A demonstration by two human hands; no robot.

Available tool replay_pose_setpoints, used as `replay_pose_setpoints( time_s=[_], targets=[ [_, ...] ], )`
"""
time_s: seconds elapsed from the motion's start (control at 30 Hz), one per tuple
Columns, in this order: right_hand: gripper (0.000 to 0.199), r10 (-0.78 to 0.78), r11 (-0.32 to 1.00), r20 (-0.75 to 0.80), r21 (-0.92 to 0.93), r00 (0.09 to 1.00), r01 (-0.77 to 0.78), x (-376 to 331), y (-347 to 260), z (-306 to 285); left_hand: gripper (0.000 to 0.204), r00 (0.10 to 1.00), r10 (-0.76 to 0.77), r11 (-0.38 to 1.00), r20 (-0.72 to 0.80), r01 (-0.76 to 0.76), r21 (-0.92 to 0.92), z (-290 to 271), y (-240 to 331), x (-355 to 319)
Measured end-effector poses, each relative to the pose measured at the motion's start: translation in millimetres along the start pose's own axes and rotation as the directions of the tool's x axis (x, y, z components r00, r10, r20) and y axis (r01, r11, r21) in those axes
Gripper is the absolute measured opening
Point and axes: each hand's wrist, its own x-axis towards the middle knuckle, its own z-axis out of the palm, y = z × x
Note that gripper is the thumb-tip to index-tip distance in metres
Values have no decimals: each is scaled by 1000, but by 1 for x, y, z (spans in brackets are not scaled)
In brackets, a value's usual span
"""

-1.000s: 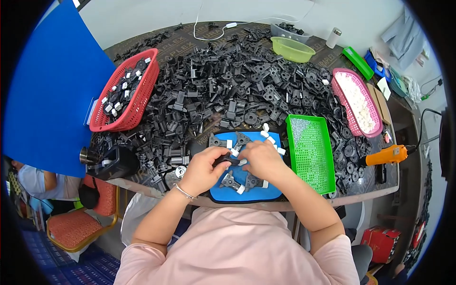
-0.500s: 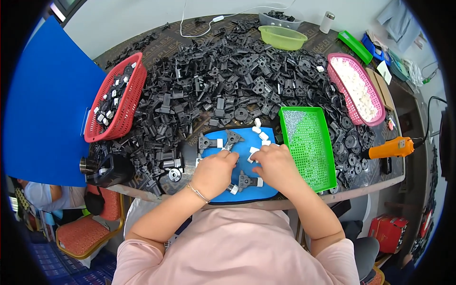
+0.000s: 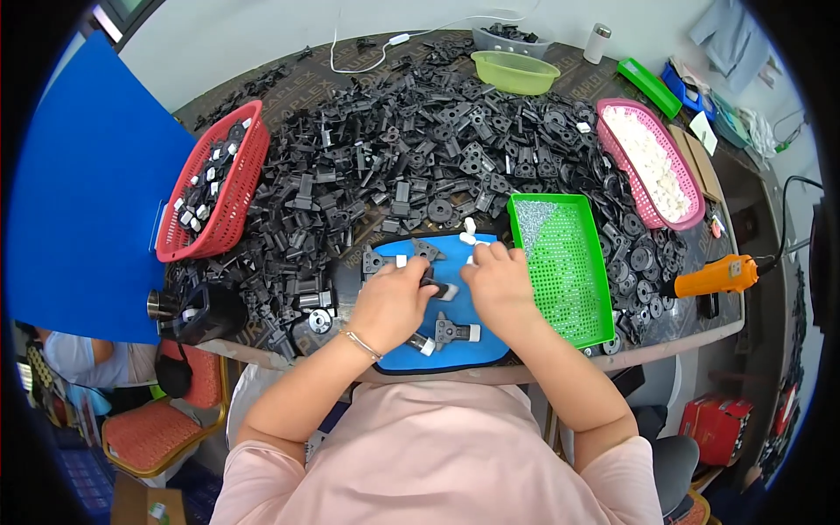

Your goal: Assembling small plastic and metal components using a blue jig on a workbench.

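Note:
My left hand (image 3: 385, 304) is closed around a black plastic part (image 3: 432, 282) with a white block (image 3: 449, 292) fitted at its end. Over the right side of the blue mat (image 3: 467, 357), the curled fingers of my right hand (image 3: 501, 289) pinch at a small white block (image 3: 472, 260), mostly hidden under the fingertips. Loose white blocks (image 3: 470, 225) lie just beyond that hand. Also on the mat are a black part with a white end (image 3: 451, 330) near the front, another (image 3: 423, 344) beside my left wrist, and a black part (image 3: 427, 250) beyond my left hand.
A wide heap of black plastic parts (image 3: 385, 157) spreads behind the mat. At right stand a green tray of small metal pieces (image 3: 604, 306), a pink basket of white blocks (image 3: 696, 210) and an orange electric screwdriver (image 3: 717, 276). A red basket (image 3: 232, 206) is at left.
My right hand has drawn away from the white-ended black part toward the loose white blocks. My left hand keeps that part, now more exposed and turned to the right.

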Motion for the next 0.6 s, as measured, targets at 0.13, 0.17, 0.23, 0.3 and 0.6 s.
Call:
replay_pose_setpoints(
  time_s=[0.13,0.17,0.23,0.3,0.6],
  targets=[
    [24,69,996,-50,-52,996,-72,0,-1,-7,24,998,56,996,-29,-54,67,21,1,2],
    [27,91,995,-49,-33,995,-92,-1,-2,-9,26,995,74,993,-70,-67,95,30,-2,2],
    [34,97,995,-25,-6,995,-97,-7,-1,-14,27,990,87,988,-110,-71,137,32,1,2],
    [36,121,993,-60,-2,991,-122,-13,1,-15,29,984,104,981,-144,-77,180,29,-2,2],
    [30,61,994,9,93,998,-61,-6,-13,-23,22,962,-13,932,-273,110,345,-15,-63,39]
  ],
)
